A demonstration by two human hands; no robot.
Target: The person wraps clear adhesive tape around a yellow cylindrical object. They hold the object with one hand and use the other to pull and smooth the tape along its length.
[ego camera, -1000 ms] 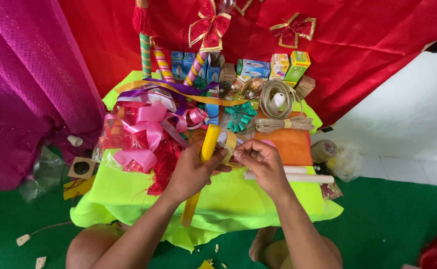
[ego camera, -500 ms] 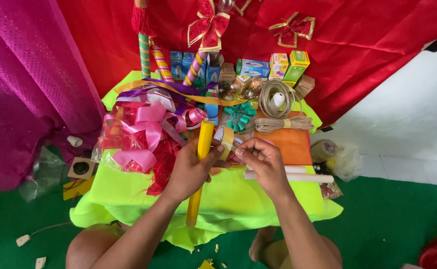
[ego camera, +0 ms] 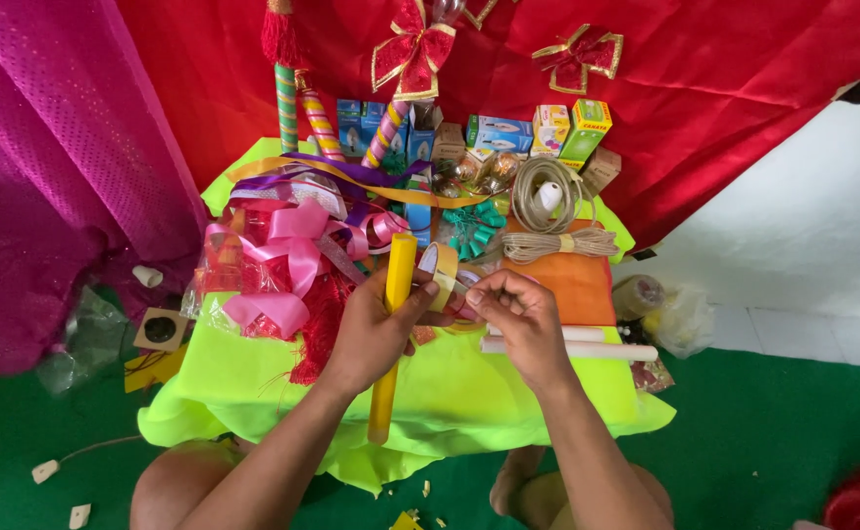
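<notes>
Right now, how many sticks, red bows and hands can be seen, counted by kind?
Yellow stick, held: 1
White sticks: 2
Striped sticks: 3
Red bows: 2
Hands, left hand, right hand: 2
Total: 10

**Backdrop, floor and work surface: condition as seen**

Hung across the rear: red satin cloth [ego camera: 744,88], creased, with two red-and-gold bows [ego camera: 412,49] pinned to it. Draped at left: magenta sequinned fabric [ego camera: 47,167], reaching down to the floor. Exposed at right, behind the red cloth: white wall [ego camera: 803,226], meeting pale tiles [ego camera: 803,334] at its foot. Laid below: green carpet [ego camera: 773,422], littered with small scraps at lower left. Covered in neon-yellow cloth [ego camera: 243,393]: a low table. Lit evenly, daylight-like, without hard shadows.
</notes>
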